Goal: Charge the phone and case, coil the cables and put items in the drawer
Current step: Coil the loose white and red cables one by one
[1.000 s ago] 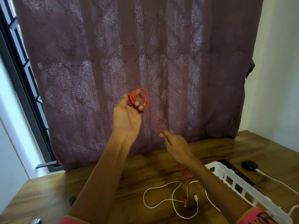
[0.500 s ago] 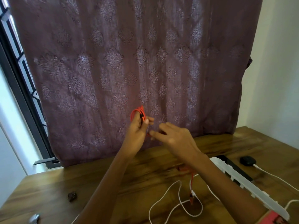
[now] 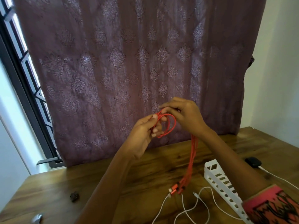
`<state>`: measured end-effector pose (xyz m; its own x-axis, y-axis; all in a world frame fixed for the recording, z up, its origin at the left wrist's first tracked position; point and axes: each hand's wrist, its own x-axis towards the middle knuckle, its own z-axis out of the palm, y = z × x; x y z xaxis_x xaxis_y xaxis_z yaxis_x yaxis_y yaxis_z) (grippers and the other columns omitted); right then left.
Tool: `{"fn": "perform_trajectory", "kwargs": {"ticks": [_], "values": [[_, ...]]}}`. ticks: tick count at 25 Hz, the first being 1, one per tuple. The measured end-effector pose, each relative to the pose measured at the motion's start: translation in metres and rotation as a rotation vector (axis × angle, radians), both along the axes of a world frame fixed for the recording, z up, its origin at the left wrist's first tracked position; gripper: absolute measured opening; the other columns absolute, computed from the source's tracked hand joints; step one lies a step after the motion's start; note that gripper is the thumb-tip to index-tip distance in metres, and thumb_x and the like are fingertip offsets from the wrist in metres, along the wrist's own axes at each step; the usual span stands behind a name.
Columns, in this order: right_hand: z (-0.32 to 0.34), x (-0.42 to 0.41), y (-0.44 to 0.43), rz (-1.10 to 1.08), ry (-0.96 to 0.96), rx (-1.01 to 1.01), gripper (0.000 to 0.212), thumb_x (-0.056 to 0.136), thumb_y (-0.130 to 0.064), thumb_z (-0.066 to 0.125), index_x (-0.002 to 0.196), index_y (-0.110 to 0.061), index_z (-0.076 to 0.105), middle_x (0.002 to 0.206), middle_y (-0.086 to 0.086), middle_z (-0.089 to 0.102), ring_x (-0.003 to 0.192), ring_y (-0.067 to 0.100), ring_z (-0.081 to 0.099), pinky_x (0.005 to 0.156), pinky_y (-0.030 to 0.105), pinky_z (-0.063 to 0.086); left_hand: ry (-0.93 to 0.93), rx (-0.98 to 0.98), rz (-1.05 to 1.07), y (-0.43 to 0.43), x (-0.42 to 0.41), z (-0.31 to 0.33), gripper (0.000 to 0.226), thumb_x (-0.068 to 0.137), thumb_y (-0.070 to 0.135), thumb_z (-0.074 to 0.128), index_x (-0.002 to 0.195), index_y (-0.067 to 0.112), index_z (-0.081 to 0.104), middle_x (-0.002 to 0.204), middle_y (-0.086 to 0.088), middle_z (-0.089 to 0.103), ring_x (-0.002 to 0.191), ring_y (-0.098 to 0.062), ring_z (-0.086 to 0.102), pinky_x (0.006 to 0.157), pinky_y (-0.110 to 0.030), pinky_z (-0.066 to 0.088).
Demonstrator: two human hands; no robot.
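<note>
The left hand (image 3: 142, 135) pinches a small coil of red cable (image 3: 165, 125) held in the air; the right hand (image 3: 184, 113), just beside it, grips the top of the coil. The cable looks light and floppy, so hold it at the coil. Its tail hangs below the hands to the wooden table (image 3: 113, 180), before a curtain (image 3: 129, 62).

We note a mauve patterned curtain (image 3: 129, 70) hanging behind the far edge of a wooden table (image 3: 53, 189). At far left, a dark window frame (image 3: 21, 75) with bars stands against a white wall (image 3: 278, 62), which also shows at right. On the near left of the table lies a small dark lump (image 3: 74, 196); a shiny metal item (image 3: 37, 218), too blurred to identify, sits at the near edge.
</note>
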<state>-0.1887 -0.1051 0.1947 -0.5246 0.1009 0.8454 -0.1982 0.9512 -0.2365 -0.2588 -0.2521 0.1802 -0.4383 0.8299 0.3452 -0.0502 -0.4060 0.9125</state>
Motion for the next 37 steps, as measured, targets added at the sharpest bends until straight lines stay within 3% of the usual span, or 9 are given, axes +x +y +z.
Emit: {"fn": "perform_trajectory", "kwargs": {"ticks": [4, 9, 13, 15, 18, 23, 28, 33, 37], "values": [[-0.01, -0.007, -0.001, 0.243, -0.068, -0.352, 0.02, 0.09, -0.012, 0.053, 0.102, -0.02, 0.067, 0.089, -0.009, 0.069, 0.083, 0.003, 0.064, 0.077, 0.02, 0.05, -0.204, 0.087, -0.094, -0.007, -0.001, 0.003, 0.028, 0.092, 0.02, 0.034, 0.087, 0.003, 0.056, 0.043, 0.009, 0.036, 0.037, -0.002, 0.03, 0.059, -0.016, 0.047], [-0.046, -0.016, -0.012, 0.105, -0.136, -0.54, 0.022, 0.095, -0.007, 0.045, 0.08, -0.008, 0.061, 0.05, -0.014, 0.054, 0.043, -0.001, 0.044, 0.049, 0.018, 0.034, -0.263, 0.201, -0.037, -0.002, -0.001, 0.005, 0.037, 0.099, 0.022, 0.026, 0.098, 0.004, 0.057, 0.05, 0.008, 0.043, 0.045, -0.003, 0.038, 0.06, -0.015, 0.044], [-0.071, -0.018, -0.026, -0.03, -0.293, -0.437, 0.017, 0.096, -0.03, 0.044, 0.089, -0.023, 0.058, 0.061, -0.008, 0.059, 0.058, 0.003, 0.058, 0.062, 0.031, 0.047, -0.287, 0.263, 0.08, 0.005, -0.007, 0.0, 0.034, 0.1, 0.02, 0.026, 0.098, 0.003, 0.055, 0.058, 0.005, 0.047, 0.052, -0.004, 0.045, 0.062, -0.016, 0.044], [-0.08, -0.013, -0.032, -0.074, -0.394, -0.38, 0.018, 0.095, -0.036, 0.043, 0.096, -0.023, 0.055, 0.066, -0.007, 0.062, 0.076, 0.021, 0.065, 0.071, 0.039, 0.05, -0.266, 0.296, 0.166, 0.006, -0.014, 0.0, 0.031, 0.1, 0.018, 0.027, 0.097, 0.005, 0.055, 0.064, 0.002, 0.046, 0.056, -0.004, 0.046, 0.064, -0.015, 0.045], [-0.093, -0.002, -0.04, -0.208, -0.511, -0.137, 0.025, 0.093, -0.038, 0.046, 0.11, -0.021, 0.054, 0.089, 0.005, 0.069, 0.09, 0.03, 0.063, 0.072, 0.037, 0.046, -0.107, 0.231, 0.386, 0.006, -0.025, -0.002, 0.025, 0.1, 0.016, 0.027, 0.096, 0.012, 0.051, 0.07, 0.0, 0.048, 0.053, 0.002, 0.051, 0.063, -0.013, 0.045], [-0.088, 0.018, -0.048, -0.225, -0.261, 0.382, 0.028, 0.086, -0.034, 0.045, 0.097, -0.022, 0.067, 0.074, -0.005, 0.064, 0.062, 0.013, 0.063, 0.046, 0.024, 0.046, 0.265, 0.014, 0.6, 0.004, -0.037, -0.031, 0.024, 0.1, 0.017, 0.028, 0.087, 0.026, 0.046, 0.076, 0.004, 0.05, 0.062, 0.008, 0.052, 0.08, -0.024, 0.041], [-0.058, 0.026, -0.043, -0.209, -0.016, 0.537, 0.012, 0.083, -0.029, 0.062, 0.091, -0.029, 0.071, 0.068, -0.006, 0.056, 0.061, 0.011, 0.053, 0.044, 0.025, 0.04, 0.321, -0.152, 0.383, 0.007, -0.037, -0.058, 0.025, 0.1, 0.019, 0.029, 0.086, 0.012, 0.049, 0.064, 0.01, 0.059, 0.06, -0.004, 0.052, 0.067, -0.027, 0.042], [-0.028, 0.015, -0.029, -0.128, 0.047, 0.398, 0.021, 0.085, -0.032, 0.056, 0.098, -0.03, 0.072, 0.072, -0.004, 0.057, 0.071, 0.009, 0.046, 0.054, 0.021, 0.038, 0.068, -0.145, 0.092, 0.002, -0.004, -0.052, 0.041, 0.095, 0.03, 0.028, 0.072, 0.008, 0.055, 0.049, 0.005, 0.051, 0.043, -0.005, 0.044, 0.064, -0.028, 0.038], [-0.022, 0.008, -0.015, 0.007, -0.091, 0.148, 0.03, 0.09, -0.033, 0.047, 0.116, -0.031, 0.063, 0.073, -0.012, 0.047, 0.071, 0.002, 0.042, 0.062, 0.021, 0.04, -0.207, -0.087, -0.119, -0.003, 0.008, -0.048, 0.065, 0.097, 0.04, 0.013, 0.092, -0.001, 0.063, 0.046, 0.003, 0.04, 0.04, -0.007, 0.033, 0.067, -0.025, 0.039]]}}
